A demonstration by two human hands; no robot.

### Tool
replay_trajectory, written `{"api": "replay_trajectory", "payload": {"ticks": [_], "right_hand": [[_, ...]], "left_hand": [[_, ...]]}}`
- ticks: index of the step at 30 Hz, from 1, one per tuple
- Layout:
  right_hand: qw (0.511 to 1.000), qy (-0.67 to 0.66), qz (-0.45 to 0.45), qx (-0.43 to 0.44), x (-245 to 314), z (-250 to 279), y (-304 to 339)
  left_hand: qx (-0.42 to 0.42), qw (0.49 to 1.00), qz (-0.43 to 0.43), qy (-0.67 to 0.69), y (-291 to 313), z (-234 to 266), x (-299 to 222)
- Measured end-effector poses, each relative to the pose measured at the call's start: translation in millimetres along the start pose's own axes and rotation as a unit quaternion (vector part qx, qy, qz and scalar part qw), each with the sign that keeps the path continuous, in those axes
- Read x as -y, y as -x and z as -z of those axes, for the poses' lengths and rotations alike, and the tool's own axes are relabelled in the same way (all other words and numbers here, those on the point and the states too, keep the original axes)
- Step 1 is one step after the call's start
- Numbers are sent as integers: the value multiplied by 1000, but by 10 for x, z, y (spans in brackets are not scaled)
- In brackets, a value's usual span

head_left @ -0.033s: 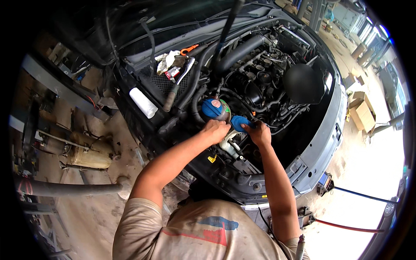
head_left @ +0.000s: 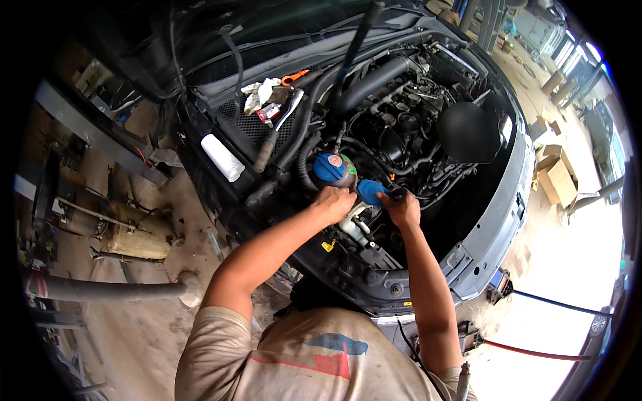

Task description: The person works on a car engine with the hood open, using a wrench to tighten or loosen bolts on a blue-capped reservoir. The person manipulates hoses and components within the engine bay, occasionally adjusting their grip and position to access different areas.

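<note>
My right hand [head_left: 403,207] pinches a flat blue cap [head_left: 372,192] between thumb and fingers, just right of the coolant tank [head_left: 346,179]. That tank is round, with a blue screw cap [head_left: 329,167] on top. My left hand [head_left: 334,204] is at the tank's near side, fingers curled together. Whatever its fingertips may grip is hidden. Below the blue cap, a pale plastic filler neck [head_left: 354,230] rises beside the headlight area. A yellow dipstick-like tab [head_left: 328,246] lies near my left forearm.
An orange-handled tool [head_left: 294,77], white rag [head_left: 261,95] and ratchet [head_left: 274,137] lie by the windscreen cowl. A white roll [head_left: 222,158] rests on the fender. The engine [head_left: 401,123] fills the bay's far right. Cardboard boxes [head_left: 557,180] stand on the floor at right.
</note>
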State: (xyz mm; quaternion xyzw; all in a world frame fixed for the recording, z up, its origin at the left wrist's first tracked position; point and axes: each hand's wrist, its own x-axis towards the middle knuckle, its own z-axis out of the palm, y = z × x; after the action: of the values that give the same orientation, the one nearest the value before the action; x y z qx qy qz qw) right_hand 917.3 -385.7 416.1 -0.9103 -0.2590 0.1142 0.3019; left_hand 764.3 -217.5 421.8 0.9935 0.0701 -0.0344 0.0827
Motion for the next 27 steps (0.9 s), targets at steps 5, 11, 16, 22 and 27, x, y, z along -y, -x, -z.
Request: {"api": "replay_trajectory", "payload": {"ticks": [5,11,16,22,27], "right_hand": [[897,-424,-123,27,-120,96,408],[811,-570,-45,121,150,569,1256],[933,-100,327,109,842,769,1828],[889,56,411,193,856,544,1981],[892,16,437,110,1099,737,1877]], "left_hand": [[-130,991,8,-1,200,-133,-163],[-74,607,147,778,895,313,-1102],[118,104,154,976,1292,35,-1515],[149,61,144,976,1379,-170,-1488],[95,5,88,992,1266,-440,-1345]]}}
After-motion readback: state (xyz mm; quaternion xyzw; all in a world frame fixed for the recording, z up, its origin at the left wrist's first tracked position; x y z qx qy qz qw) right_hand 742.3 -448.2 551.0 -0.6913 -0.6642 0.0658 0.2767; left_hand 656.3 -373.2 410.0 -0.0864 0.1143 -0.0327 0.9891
